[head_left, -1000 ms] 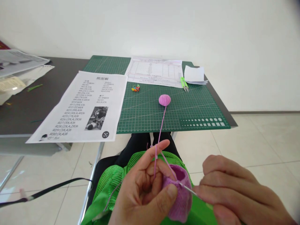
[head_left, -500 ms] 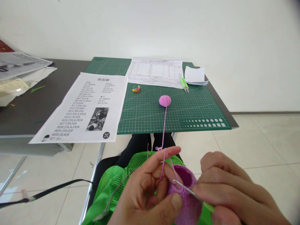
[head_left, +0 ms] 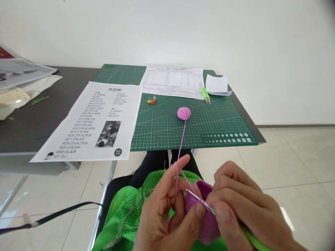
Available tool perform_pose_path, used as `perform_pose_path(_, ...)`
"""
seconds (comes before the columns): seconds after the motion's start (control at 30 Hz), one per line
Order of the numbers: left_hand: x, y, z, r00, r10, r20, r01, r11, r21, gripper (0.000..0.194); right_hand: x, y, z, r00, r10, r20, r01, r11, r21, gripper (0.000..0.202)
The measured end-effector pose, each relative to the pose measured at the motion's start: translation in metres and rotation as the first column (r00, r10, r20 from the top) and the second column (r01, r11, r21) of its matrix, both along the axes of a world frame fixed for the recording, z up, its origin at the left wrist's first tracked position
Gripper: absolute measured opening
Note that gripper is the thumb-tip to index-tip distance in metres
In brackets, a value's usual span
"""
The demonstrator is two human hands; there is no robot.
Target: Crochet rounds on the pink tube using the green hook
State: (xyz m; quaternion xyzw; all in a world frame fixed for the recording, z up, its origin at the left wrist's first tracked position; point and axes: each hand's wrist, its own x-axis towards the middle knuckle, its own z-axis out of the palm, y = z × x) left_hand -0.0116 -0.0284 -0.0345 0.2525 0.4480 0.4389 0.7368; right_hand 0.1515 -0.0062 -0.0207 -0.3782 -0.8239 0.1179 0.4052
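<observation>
My left hand point(head_left: 167, 209) pinches the rim of a pink-purple crocheted piece point(head_left: 209, 226), with pink yarn looped round its raised index finger. In my right hand point(head_left: 243, 205) is a crochet hook point(head_left: 200, 199) with a metal shaft and green handle. The hook's tip lies at the piece's upper edge, close to the left fingertips. From the raised finger the yarn runs up to a small pink ball point(head_left: 183, 113) on the green cutting mat point(head_left: 162, 129).
A printed pattern sheet point(head_left: 91, 122) overlaps the mat's left side. Coloured stitch markers point(head_left: 151, 100), green snips point(head_left: 205, 95), a printed form point(head_left: 172, 82) and white paper squares point(head_left: 216, 84) lie farther back. Green mesh fabric point(head_left: 123, 205) covers my lap.
Both hands have shifted slightly left with the crocheted piece and hook. The right hand has come closer to the left, and more of the green handle shows.
</observation>
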Motion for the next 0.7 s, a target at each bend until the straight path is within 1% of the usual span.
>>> perform_pose_path(0.13,0.012,-0.004,-0.003,0.986,0.158,-0.043,-0.159,0.987,-0.005,0.057,-0.008,0.002,-0.011,0.999,-0.049,0.009,0.047,0.992,0.118,0.027)
perform_pose_path(0.23,0.023,-0.008,-0.007,0.943,0.315,-0.108,-0.309,0.948,0.071,0.053,-0.015,0.006,-0.021,0.996,-0.090,-0.004,0.089,0.978,0.187,0.030)
perform_pose_path(0.27,0.026,-0.008,-0.008,0.927,0.348,-0.138,-0.337,0.936,0.101,0.054,-0.017,0.007,-0.025,0.994,-0.106,-0.015,0.106,0.972,0.209,0.030)
perform_pose_path(0.33,0.028,-0.008,-0.009,0.917,0.368,-0.157,-0.353,0.928,0.116,0.054,-0.020,0.010,-0.033,0.991,-0.129,-0.036,0.134,0.961,0.244,0.029)
perform_pose_path(0.4,0.025,-0.006,-0.011,0.935,0.342,-0.093,-0.337,0.939,0.063,0.052,-0.020,0.012,-0.040,0.990,-0.129,-0.061,0.142,0.947,0.289,0.028)
perform_pose_path(0.43,0.023,-0.004,-0.011,0.951,0.308,-0.038,-0.307,0.951,0.030,0.051,-0.019,0.012,-0.044,0.989,-0.125,-0.074,0.142,0.940,0.312,0.028)
perform_pose_path(0.53,0.012,0.002,-0.013,0.982,0.157,0.102,-0.157,0.988,-0.010,0.049,-0.011,0.009,-0.047,0.991,-0.093,-0.100,0.123,0.927,0.356,0.031)
perform_pose_path(0.6,0.004,0.006,-0.012,0.987,0.070,0.145,-0.066,0.997,-0.031,0.050,-0.003,0.006,-0.042,0.997,-0.052,-0.059,0.069,0.943,0.327,0.036)
perform_pose_path(0.7,-0.006,0.010,-0.010,0.989,-0.007,0.146,0.018,0.997,-0.076,0.053,0.008,0.004,-0.025,0.998,0.029,0.057,-0.041,0.973,0.226,0.041)
